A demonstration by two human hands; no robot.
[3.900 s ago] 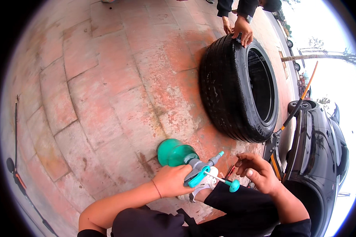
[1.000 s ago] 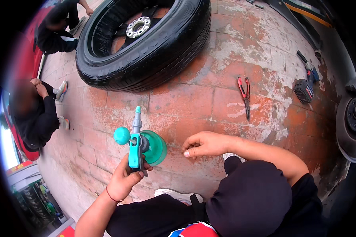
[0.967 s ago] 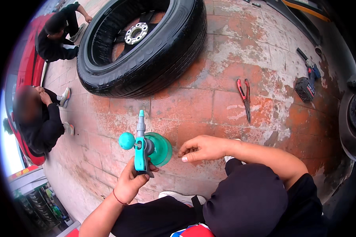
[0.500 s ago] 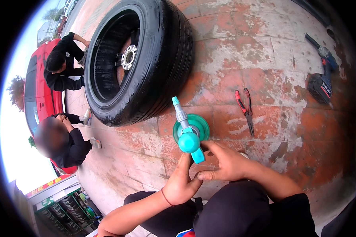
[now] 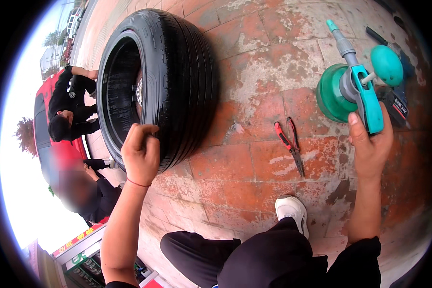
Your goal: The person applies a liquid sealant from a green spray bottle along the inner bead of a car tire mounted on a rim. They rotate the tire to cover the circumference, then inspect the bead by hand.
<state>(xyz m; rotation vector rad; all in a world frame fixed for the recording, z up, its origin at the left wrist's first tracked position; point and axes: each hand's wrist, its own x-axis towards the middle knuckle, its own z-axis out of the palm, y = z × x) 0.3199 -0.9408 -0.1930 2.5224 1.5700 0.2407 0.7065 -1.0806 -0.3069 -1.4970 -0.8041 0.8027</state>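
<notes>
My right hand (image 5: 371, 146) grips a green pump spray bottle (image 5: 335, 93) by its teal handle, with the grey nozzle pointing up and away and the round pump knob on the right. On the left, my left hand (image 5: 141, 154) is closed with its fingers curled, in front of the lower edge of a black tyre (image 5: 189, 91) on a wheel rim. Whether those fingers touch the tyre, or hide something small, I cannot make out. Red-handled long-nose pliers (image 5: 290, 144) lie on the tiles between my hands.
Partly behind the sprayer lies a cordless power tool with a black battery (image 5: 393, 106). My white shoe (image 5: 291, 211) is on the worn red paving. Two people in dark clothes (image 5: 74, 108) are beyond the tyre, by a red car (image 5: 42, 108). A tyre rack stands lower left.
My hands have moved apart. The right has carried the spray bottle up and to the right; the left has moved left to the tyre. The view has shifted, and my shoe now shows.
</notes>
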